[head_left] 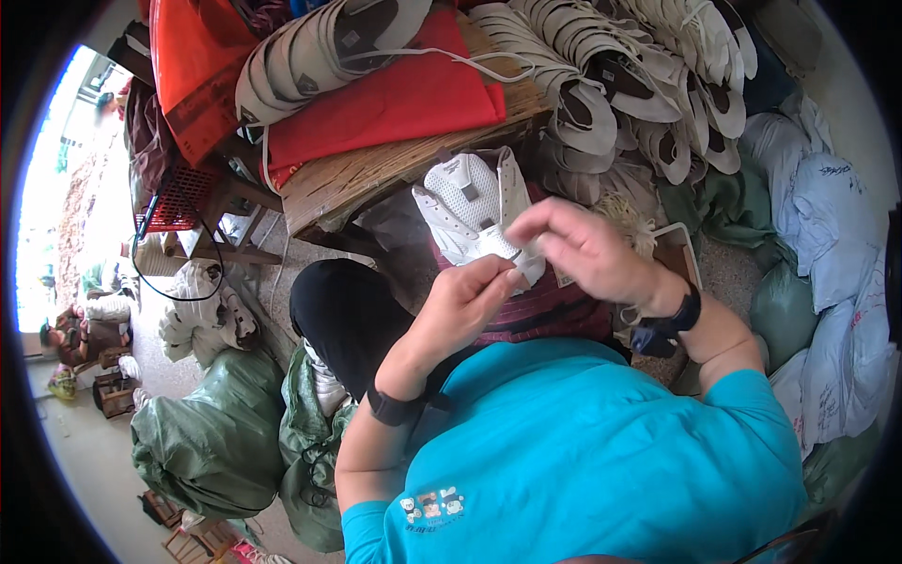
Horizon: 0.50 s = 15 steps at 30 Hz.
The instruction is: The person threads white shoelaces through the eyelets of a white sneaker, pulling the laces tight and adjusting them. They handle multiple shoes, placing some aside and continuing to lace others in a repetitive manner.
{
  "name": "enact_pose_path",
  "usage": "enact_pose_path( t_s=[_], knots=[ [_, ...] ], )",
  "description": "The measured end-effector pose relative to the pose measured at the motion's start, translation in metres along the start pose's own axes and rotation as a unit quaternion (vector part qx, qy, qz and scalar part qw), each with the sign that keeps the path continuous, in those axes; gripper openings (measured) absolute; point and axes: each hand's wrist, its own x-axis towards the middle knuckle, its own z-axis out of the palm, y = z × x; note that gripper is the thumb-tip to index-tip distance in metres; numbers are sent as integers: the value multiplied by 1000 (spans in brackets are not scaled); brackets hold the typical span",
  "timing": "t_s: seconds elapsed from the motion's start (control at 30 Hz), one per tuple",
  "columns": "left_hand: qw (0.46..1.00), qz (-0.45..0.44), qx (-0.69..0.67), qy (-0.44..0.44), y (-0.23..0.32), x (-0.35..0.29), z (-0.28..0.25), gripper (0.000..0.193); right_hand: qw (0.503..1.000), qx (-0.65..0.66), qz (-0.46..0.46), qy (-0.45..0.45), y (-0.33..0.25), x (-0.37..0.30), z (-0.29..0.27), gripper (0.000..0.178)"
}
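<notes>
A white shoe upper (462,193) with mesh panels and grey tabs rests over my lap, below the wooden table's edge. My left hand (467,305) is closed, its thumb and forefinger pinching the near end of this upper. Just to the right, my right hand (592,249) hovers over the same end with its fingers bent together. Something thin and dark seems to be between the two hands, too small to name. What the right fingertips hold, if anything, cannot be made out.
Ahead stands a wooden table (329,193) with a red cloth (395,99) and a nested row of shoe uppers (291,80). More stacked uppers (587,113) lie at the far right. White sacks (836,226) line the right side; green sacks (211,437) sit at left near a red basket (178,199).
</notes>
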Motion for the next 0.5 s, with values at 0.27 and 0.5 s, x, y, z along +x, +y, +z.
enact_pose_path(
  t_s=[0.27,0.5],
  knots=[
    [994,48,-71,75,-26,20,-9,25,999,-44,-11,-6,-1,21,12,15],
    [962,101,12,253,-44,29,-1,14,995,-51,42,79,47,36,1,7]
  ],
)
